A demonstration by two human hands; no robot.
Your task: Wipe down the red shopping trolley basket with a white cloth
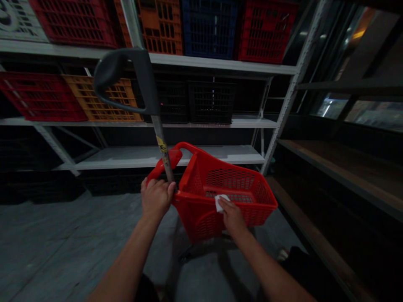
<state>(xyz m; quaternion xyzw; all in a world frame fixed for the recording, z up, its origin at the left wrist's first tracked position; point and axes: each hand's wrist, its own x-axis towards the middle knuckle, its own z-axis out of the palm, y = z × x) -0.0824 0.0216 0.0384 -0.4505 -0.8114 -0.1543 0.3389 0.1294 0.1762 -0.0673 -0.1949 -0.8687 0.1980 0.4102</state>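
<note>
A small red plastic shopping cart (201, 224) stands on the floor in front of me, with perforated basket walls. My left hand (155, 195) is closed around the near end of its red handle, beside a metal pole (163, 155) that is topped by a dark grey loop-shaped grip (147, 84). A folded white cloth (219, 203), possibly a paper wipe, is pinched in my right hand (232, 214). The cloth lies against the near rim of the basket. My fingers hide part of it.
White metal shelving (201, 61) runs behind the cart, holding red, orange, blue and black crates. More shelves with wooden boards (340, 176) stand close on the right. Grey concrete floor (47, 247) lies below, and a shoe (282, 253) shows at lower right.
</note>
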